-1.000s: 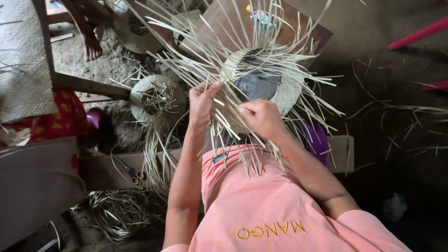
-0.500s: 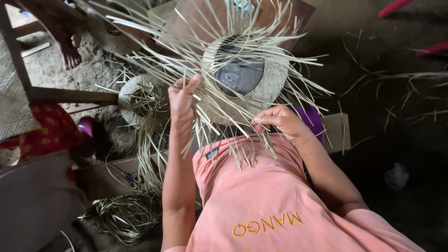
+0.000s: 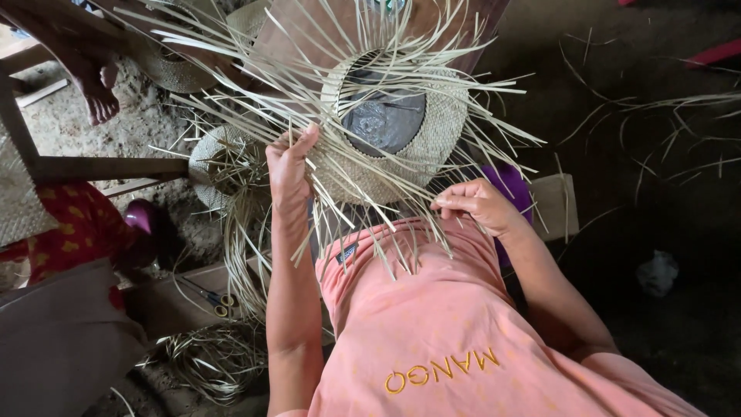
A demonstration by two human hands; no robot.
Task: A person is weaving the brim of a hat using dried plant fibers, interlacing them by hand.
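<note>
1. Head view: the half-woven pale straw hat (image 3: 432,143), round, with a dark grey mould showing in its crown opening, sat in front of the person's chest, its loose flat straw strands (image 3: 231,108) fanning out from the whole brim edge.
2. The left hand (image 3: 287,166) was raised at the hat's left brim edge, palm to the weave, fingers mostly straight and touching the strands there; whether it held one could not be told.
3. The right hand (image 3: 480,205) sat at the lower right brim edge, fingers curled and pinched on a thin strand.
4. A second unfinished straw hat (image 3: 220,158) lay on the sandy floor to the left, near a coil of straw (image 3: 216,359) and yellow-handled scissors (image 3: 212,297).
</note>
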